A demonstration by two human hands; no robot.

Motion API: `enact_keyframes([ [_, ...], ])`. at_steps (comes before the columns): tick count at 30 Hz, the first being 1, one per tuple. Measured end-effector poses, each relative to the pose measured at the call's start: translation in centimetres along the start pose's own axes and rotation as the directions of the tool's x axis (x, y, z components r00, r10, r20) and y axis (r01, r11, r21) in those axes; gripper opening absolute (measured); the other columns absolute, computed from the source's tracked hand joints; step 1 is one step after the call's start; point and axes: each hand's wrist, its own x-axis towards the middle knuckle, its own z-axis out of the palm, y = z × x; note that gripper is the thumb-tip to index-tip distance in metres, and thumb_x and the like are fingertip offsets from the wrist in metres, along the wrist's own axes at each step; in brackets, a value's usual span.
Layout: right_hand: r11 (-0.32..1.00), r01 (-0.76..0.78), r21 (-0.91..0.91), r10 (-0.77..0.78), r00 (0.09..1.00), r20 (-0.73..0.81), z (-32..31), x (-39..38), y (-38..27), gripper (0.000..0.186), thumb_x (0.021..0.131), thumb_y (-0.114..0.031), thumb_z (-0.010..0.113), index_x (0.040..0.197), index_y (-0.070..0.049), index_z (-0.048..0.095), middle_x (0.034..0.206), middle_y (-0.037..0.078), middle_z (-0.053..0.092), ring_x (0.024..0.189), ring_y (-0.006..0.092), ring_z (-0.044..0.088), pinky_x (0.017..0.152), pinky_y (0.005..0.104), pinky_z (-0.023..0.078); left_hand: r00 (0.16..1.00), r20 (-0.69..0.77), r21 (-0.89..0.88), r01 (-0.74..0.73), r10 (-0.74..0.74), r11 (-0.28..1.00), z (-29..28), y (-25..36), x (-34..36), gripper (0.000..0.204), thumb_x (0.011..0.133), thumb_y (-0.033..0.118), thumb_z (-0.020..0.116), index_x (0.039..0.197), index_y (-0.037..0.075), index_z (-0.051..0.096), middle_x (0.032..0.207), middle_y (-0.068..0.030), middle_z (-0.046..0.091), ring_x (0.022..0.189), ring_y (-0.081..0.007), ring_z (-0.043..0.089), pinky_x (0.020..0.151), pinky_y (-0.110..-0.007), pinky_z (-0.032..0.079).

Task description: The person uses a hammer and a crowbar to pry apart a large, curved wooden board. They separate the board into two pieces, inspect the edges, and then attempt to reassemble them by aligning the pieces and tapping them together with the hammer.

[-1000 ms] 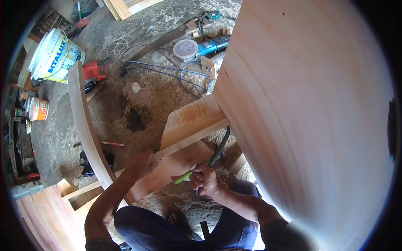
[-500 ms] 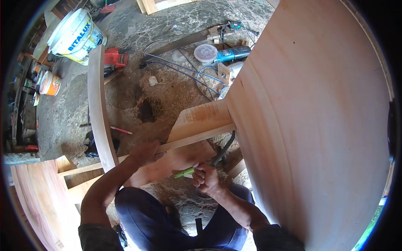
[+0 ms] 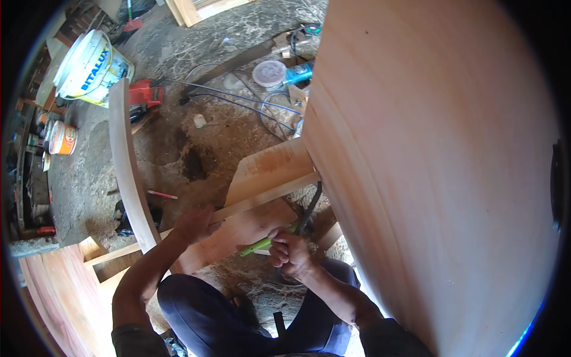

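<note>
My left hand (image 3: 195,225) is wrapped over a narrow wooden rail (image 3: 267,194), its thumb on the near side. The rail runs across in front of my knees and meets a large curved wooden panel (image 3: 428,178) on the right. In my closed right hand (image 3: 289,253) is a bright green stick-like tool (image 3: 256,246); its exact kind is unclear. It slants, with its left end free below the rail. A dark curved hose or bar (image 3: 310,209) shows just beyond that hand. Beneath the rail lies a flat wooden board (image 3: 238,231), and another wooden piece (image 3: 267,166) extends behind it.
An upright curved wooden strip (image 3: 124,149) stands left of my left hand. On the dusty floor are a pink pencil-like stick (image 3: 162,194), a red tool (image 3: 144,94), a blue power tool (image 3: 298,72) and cables (image 3: 235,99). Buckets (image 3: 92,68) stand at the far left.
My view has turned, so the floor objects and panel sit further left. Both hands keep their holds. More of the green tool now shows on either side of my right hand.
</note>
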Motion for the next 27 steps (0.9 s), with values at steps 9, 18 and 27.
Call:
enact_keyframes([
  [9,0.991,0.127,0.04,-0.117,0.975,-0.187,2.5,1.1,1.4,0.011,0.091,-0.008,0.045,0.083,-0.011,0.051,0.051,-0.003,0.027,0.038,0.0119,0.026,0.038,0.0297,0.029,0.999,-0.04,0.012,0.013,-0.012,1.0,1.0,-0.4,-0.1,0.047,0.088,0.053,0.062,0.098,0.007,0.057,0.083,-0.0183,0.066,0.078,-0.0399,0.066,0.072,-0.051,0.051],
  [18,0.977,0.193,0.088,-0.17,0.961,-0.216,3.0,2.8,1.8,0.009,0.089,-0.008,0.046,0.082,-0.011,0.05,0.051,-0.002,0.027,0.038,0.0126,0.027,0.037,0.0311,0.027,0.999,-0.028,0.021,0.03,-0.029,0.999,1.3,-0.2,0.0,0.046,0.09,0.053,0.059,0.102,0.009,0.056,0.083,-0.019,0.068,0.08,-0.0396,0.067,0.074,-0.053,0.051],
  [27,0.983,-0.125,-0.132,0.123,0.992,-0.026,-3.0,-2.3,-1.8,0.016,0.097,-0.011,0.049,0.107,-0.011,0.061,0.051,-0.004,0.031,0.039,0.0104,0.035,0.04,0.0299,0.032,1.0,0.0,0.039,-0.006,0.006,0.999,0.8,-0.2,-0.1,0.049,0.091,0.054,0.056,0.103,0.007,0.057,0.084,-0.02,0.068,0.081,-0.0412,0.067,0.075,-0.053,0.051],
])
